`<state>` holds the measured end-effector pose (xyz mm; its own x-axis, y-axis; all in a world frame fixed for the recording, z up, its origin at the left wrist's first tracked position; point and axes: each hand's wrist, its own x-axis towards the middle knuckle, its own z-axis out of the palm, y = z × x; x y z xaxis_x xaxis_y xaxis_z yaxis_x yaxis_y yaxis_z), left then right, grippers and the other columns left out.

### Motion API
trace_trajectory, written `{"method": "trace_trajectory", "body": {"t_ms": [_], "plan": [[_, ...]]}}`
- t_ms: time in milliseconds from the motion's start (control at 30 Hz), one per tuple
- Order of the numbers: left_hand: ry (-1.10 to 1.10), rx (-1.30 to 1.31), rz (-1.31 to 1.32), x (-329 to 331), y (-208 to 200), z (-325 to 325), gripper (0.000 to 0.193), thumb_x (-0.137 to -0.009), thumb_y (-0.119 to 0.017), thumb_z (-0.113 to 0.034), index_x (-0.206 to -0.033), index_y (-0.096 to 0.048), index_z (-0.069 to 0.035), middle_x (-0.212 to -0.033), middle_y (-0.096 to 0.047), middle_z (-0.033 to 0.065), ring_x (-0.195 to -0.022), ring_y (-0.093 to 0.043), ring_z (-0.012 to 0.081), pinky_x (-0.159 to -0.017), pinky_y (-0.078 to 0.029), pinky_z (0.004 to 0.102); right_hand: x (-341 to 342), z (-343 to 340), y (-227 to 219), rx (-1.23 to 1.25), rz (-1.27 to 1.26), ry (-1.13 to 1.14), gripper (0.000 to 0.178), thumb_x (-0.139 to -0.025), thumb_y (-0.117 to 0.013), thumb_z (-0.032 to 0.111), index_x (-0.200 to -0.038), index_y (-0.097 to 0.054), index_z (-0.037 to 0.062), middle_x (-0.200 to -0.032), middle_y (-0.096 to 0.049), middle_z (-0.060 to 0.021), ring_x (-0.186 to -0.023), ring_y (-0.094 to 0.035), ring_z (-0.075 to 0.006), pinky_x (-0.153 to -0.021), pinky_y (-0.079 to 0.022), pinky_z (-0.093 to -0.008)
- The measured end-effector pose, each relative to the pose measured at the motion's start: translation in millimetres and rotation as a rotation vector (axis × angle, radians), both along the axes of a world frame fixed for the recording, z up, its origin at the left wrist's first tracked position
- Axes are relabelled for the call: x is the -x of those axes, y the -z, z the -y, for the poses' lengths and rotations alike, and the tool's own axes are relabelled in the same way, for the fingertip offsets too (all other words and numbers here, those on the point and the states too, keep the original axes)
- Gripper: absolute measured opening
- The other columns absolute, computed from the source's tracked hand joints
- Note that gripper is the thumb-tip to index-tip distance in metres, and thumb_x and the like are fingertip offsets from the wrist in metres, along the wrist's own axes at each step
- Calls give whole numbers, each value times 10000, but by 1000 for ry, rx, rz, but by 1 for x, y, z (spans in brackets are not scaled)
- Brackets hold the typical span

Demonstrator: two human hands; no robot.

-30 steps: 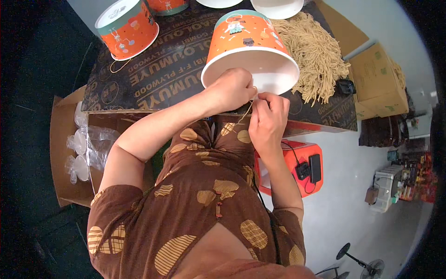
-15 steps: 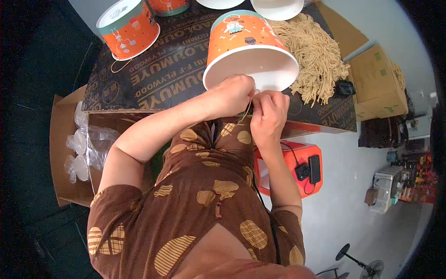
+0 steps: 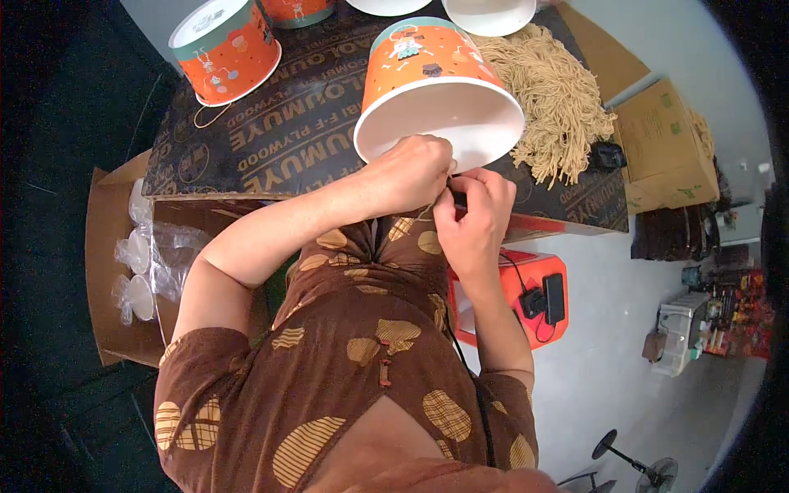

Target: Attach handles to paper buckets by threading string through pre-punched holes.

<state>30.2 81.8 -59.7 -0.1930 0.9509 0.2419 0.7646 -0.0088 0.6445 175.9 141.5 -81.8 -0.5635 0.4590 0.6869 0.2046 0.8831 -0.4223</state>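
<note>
An orange paper bucket [image 3: 431, 74] with a teal band and printed figures lies tipped on the table, its white open mouth toward me. My left hand [image 3: 409, 174] is closed at the lower rim, fingertips pinched on a thin tan cord [image 3: 425, 214]. Against it, my right hand [image 3: 479, 215] has thumb and forefinger pinched together at the same cord, close below the rim. The fingers hide most of the cord and where it meets the bucket.
A heap of tan cords [image 3: 559, 103] lies right of the bucket on the dark printed plywood table [image 3: 283, 123]. Another orange bucket [image 3: 226, 57] stands upside down at far left with a cord loop. White bowl-like containers [image 3: 491, 15] sit behind; a red stool [image 3: 534, 324] stands below.
The bucket has shifted slightly left. My right hand has turned and dropped a little, its thumb and forefinger coming up against my left fingertips.
</note>
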Motion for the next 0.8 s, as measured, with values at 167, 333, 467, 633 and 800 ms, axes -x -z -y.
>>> {"method": "trace_trajectory", "body": {"t_ms": [167,333,467,633,800], "plan": [[9,-15,31,-1,-7,2,92,-730,-572,-5,-720,-603,82,-748,-619,288,-759,-638,439,-646,-508,463,2,3,5,-5,68,30,214,-682,-695,27,-866,-585,16,-972,-551,-114,-956,-487,-328,-828,-398,-435],[0,-38,13,1,-3,2,33,-745,-598,-20,-737,-594,12,-705,-624,199,-697,-644,366,-611,-494,428,-2,-4,7,64,-17,-8,196,-680,-658,-27,-846,-563,14,-899,-555,-118,-860,-522,-326,-756,-434,-429],[15,-17,72,4,-5,3,18,-748,-583,-9,-750,-584,8,-686,-615,179,-665,-637,340,-604,-485,423,-16,-5,-6,485,-134,8,150,-737,-624,-71,-844,-544,-3,-770,-604,-98,-590,-556,-186,-554,-470,-312],[20,-25,64,5,-2,2,18,-757,-584,-9,-744,-582,4,-679,-611,172,-662,-632,331,-602,-480,415,-7,5,-11,576,23,8,108,-809,-637,32,-897,-610,-24,-785,-643,-160,-614,-628,-266,-581,-496,-371],[18,52,94,4,-9,1,78,-753,-569,-15,-748,-618,46,-740,-636,254,-764,-652,405,-671,-510,444,5,-1,-5,479,121,-43,125,-788,-640,48,-886,-613,-25,-773,-632,-185,-707,-634,-352,-662,-497,-439]]}}
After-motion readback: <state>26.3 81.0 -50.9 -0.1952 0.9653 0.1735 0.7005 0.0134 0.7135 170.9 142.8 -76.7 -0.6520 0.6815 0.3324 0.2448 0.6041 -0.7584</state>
